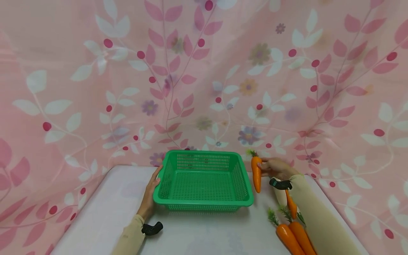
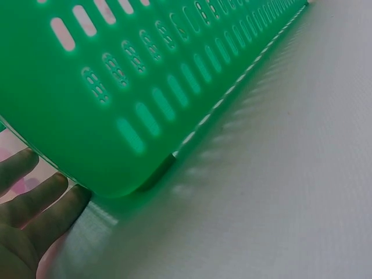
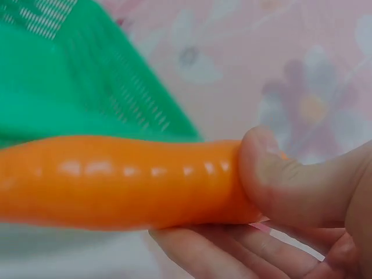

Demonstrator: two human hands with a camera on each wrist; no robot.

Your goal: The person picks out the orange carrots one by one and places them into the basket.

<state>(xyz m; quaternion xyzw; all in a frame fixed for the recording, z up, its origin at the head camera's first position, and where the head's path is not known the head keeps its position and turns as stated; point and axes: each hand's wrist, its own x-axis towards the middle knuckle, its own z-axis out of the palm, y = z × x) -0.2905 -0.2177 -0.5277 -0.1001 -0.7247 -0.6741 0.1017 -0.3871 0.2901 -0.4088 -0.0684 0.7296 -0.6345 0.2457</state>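
Pink cloth [image 1: 204, 71] printed with leaves, berries and small flowers hangs behind and to both sides of a white table [image 1: 111, 212]. At the table's middle stands a green basket [image 1: 204, 179], rectangular, with slotted walls and a mesh floor.

The left hand [image 1: 150, 198] lies against the basket's left wall near the front corner, fingers stretched out and fairly straight. In the left wrist view the fingertips [image 2: 55, 200] touch the rounded lower corner of the basket [image 2: 116, 87], where it meets the table [image 2: 279, 192]; they curl around nothing. A small black device [image 1: 152, 228] sits at that wrist.

The right hand [image 1: 277, 168] holds a carrot [image 1: 256, 173] just beside the basket's right wall, outside it and off the table. The carrot stands nearly upright, green top up and pointed tip down. The right wrist view shows the grip close up: the thumb [image 3: 273, 174] presses on the carrot [image 3: 122, 180] near its thick end while the other fingers [image 3: 232, 250] cup it from below, with the basket [image 3: 75, 87] blurred behind.

Near the right forearm, at the table's front right, lie more carrots [image 1: 294, 233]: two side by side with their tops pointing away from the person, and a smaller one [image 1: 291, 203] beyond them, partly hidden behind the wrist.
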